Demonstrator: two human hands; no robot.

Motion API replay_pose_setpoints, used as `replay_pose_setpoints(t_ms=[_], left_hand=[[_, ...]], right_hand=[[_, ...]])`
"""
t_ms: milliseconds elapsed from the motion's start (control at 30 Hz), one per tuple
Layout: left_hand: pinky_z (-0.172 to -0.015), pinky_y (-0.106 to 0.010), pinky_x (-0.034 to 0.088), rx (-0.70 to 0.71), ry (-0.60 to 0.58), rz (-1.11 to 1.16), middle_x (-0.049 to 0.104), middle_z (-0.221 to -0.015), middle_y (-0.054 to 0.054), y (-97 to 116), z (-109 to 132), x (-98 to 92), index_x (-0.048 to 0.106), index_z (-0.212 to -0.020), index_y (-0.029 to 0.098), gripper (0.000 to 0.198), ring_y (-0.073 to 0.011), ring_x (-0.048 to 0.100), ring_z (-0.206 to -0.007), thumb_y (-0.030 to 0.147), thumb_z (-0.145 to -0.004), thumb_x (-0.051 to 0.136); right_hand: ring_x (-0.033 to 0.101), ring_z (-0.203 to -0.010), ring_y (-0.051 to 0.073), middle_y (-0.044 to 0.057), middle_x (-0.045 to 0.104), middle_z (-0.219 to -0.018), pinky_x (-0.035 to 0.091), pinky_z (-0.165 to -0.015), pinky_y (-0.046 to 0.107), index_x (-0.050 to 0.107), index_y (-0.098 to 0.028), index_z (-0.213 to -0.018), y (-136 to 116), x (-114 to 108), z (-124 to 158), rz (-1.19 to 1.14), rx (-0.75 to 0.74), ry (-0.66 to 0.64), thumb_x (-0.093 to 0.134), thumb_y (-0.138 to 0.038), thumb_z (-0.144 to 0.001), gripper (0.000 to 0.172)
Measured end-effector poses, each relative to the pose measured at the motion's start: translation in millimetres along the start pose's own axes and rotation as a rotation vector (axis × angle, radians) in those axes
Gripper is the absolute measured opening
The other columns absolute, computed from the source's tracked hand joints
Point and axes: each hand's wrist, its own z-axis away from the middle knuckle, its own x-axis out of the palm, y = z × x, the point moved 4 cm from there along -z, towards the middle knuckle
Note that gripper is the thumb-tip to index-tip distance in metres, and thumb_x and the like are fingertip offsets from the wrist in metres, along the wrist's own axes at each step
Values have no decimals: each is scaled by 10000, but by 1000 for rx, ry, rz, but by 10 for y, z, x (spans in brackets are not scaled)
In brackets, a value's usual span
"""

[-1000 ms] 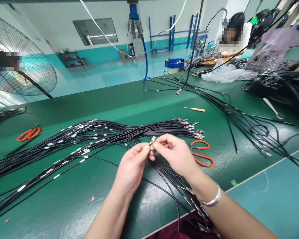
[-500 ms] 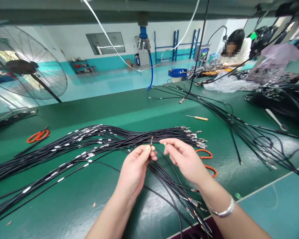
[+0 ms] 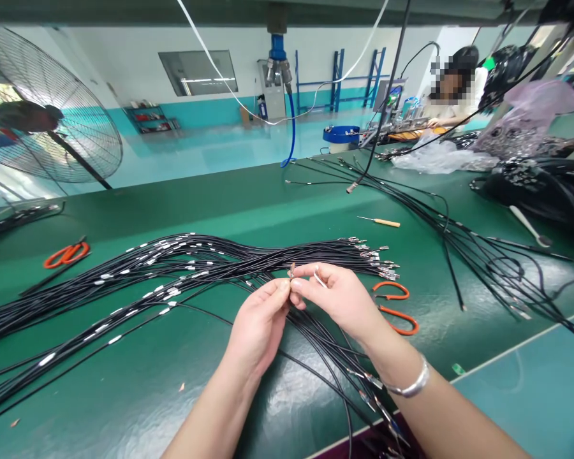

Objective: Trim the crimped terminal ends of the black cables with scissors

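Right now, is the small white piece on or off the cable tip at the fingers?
Off. The small white piece lies against the right hand, apart from the copper-coloured cable tip, which pokes up by the left hand.

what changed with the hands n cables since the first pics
The right hand moved away rightward, then came back left to the cable end pinched in the left hand. That end, pale-tipped at first, now looks copper-coloured; a white piece shows between the right hand's fingers. The black cable bundle and slim yellow-handled tool stayed put.
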Motion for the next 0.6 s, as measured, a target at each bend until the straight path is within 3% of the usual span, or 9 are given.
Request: replay_pose_setpoints(t_ms=[200, 433, 500, 600], left_hand=[[-693, -269, 410, -15, -17, -41, 591, -630, -28, 2, -3, -8, 657, -652, 126, 177, -145, 529, -652, 273, -746, 687], [-666, -269, 402, -57, -28, -98, 590, -617, -29, 26, -7, 1, 650, -624, 128, 204, -146, 528, -631, 300, -714, 712], [-649, -264, 399, -70, -31, -104, 590, -609, -28, 31, -6, 1, 648, -612, 125, 213, -139, 524, -616, 303, -709, 715], [-652, -262, 405, -69, -26, -98, 600, -620, -24, 35, -4, -12, 654, -620, 124, 193, -128, 527, -607, 286, -703, 718]], right_hand=[[556, -572, 104, -17, 621, -613, 479, -634, 278, 613, -148, -739, -6, -9, 0, 3, -12, 0, 688, -286, -738, 157], [545, -547, 105, -19, 610, -596, 483, -590, 259, 619, -159, -761, 4, -21, 12, 11, -39, -40, 649, -287, -769, 132], [488, -483, 80, -15, 613, -600, 425, -479, 215, 631, -154, -775, 17, -34, 9, 27, -18, -46, 637, -302, -776, 149], [329, -406, 38, -19, 581, -606, 239, -360, 186, 662, -141, -815, 44, -82, 13, 33, 22, -32, 624, -331, -785, 197]])
